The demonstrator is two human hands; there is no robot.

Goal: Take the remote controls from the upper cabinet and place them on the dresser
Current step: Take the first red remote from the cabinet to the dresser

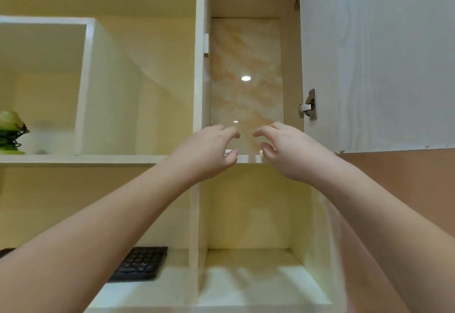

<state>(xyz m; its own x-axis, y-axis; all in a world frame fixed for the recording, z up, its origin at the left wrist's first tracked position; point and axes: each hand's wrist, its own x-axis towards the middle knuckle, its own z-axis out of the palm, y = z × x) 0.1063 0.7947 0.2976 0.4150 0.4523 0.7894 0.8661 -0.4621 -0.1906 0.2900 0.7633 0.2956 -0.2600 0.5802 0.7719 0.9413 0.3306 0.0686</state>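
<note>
The upper cabinet (246, 157) stands open, with a marbled back panel and a pale shelf edge. Both my hands reach up to that shelf edge. My left hand (209, 151) has its fingers curled and apart, thumb touching a small white end (228, 151) that peeks above the shelf lip. My right hand (285, 150) is likewise curled, thumb by another small white end (261, 151). These may be the remote controls; the shelf edge hides nearly all of them. Neither hand clearly grips anything.
The cabinet door (379, 61) hangs open to the right on two metal hinges. An open cubby with a green ornament (11, 130) is at the left. Below lie a black keyboard (140, 263) on a lower shelf and a bare compartment (253, 275).
</note>
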